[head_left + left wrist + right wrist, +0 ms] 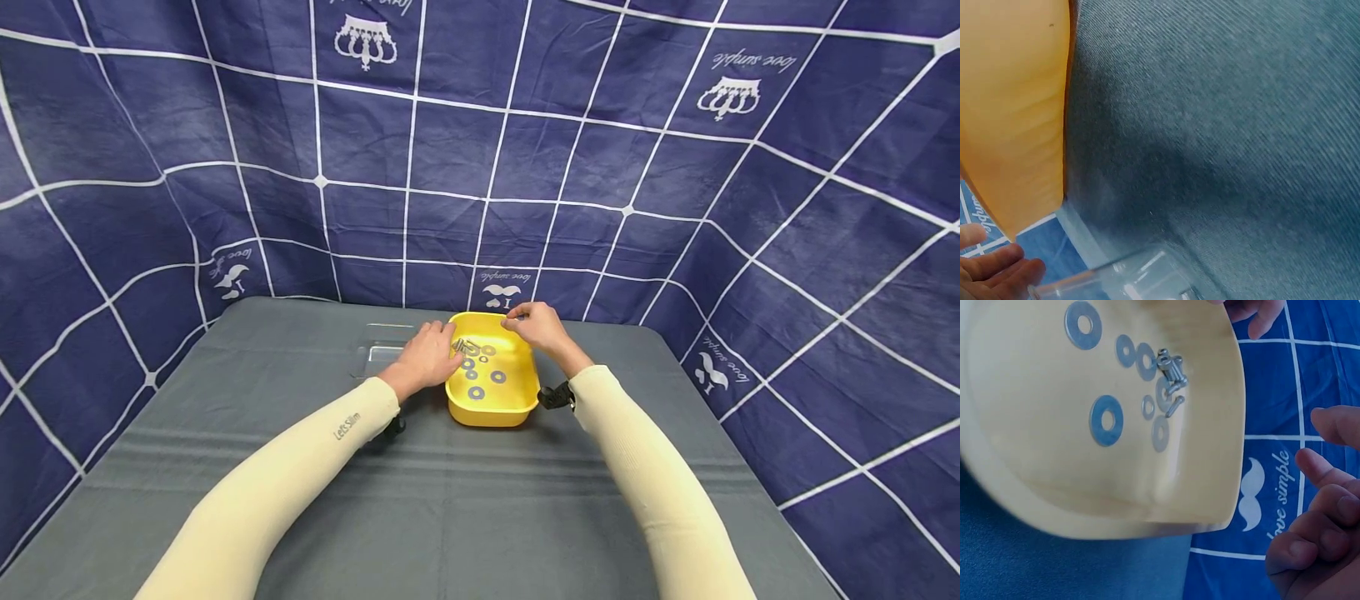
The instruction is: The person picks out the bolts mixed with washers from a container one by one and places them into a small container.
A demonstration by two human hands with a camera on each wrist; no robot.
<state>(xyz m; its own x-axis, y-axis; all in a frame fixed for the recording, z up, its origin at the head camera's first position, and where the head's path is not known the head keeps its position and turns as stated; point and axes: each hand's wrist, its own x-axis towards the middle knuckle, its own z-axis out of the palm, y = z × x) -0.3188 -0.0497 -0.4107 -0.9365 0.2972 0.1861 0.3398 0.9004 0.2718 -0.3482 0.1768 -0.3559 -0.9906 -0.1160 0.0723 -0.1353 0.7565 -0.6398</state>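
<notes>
A yellow plastic bin sits on the grey cloth and holds several flat metal washers and a small pile of silver screws. My left hand is at the bin's left rim, thumb over the inside. In the left wrist view its fingers are relaxed, right by the rim. My right hand is over the bin's far right rim. Its thumb and index finger point toward each other with a gap between; the other fingers are bent, and nothing shows in them.
Left of the bin lies a clear plastic container, partly behind my left hand. A blue cloth with white lines hangs behind and beside the grey-covered table. Dark straps show at my wrists.
</notes>
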